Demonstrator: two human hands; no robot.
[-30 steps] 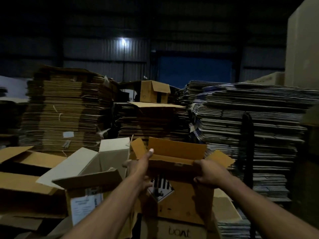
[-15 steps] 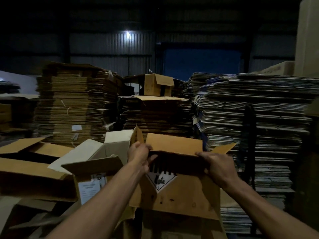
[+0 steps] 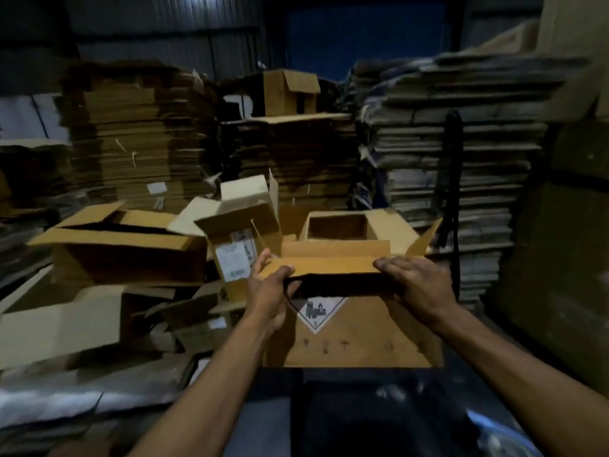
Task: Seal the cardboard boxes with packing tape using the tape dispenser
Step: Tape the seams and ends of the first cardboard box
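A brown cardboard box (image 3: 356,338) with a white diamond hazard label stands in front of me on a dark surface. Its near top flap (image 3: 329,267) is folded down almost flat over the opening. My left hand (image 3: 270,288) grips the flap's left end, thumb on top and fingers under the edge. My right hand (image 3: 418,285) presses on the flap's right end with fingers laid over it. The far flap stands behind, and the right side flap sticks up. No tape dispenser is visible.
Open and flattened boxes (image 3: 125,245) lie in a heap to the left, one carrying a white label (image 3: 235,258). Another open box (image 3: 349,225) sits just behind mine. Tall stacks of flattened cardboard (image 3: 461,153) wall in the back and right. A dark surface (image 3: 362,413) lies below.
The view has tipped downward and the box looks lower. The near flap has been folded from raised to almost flat, both hands moving with it.
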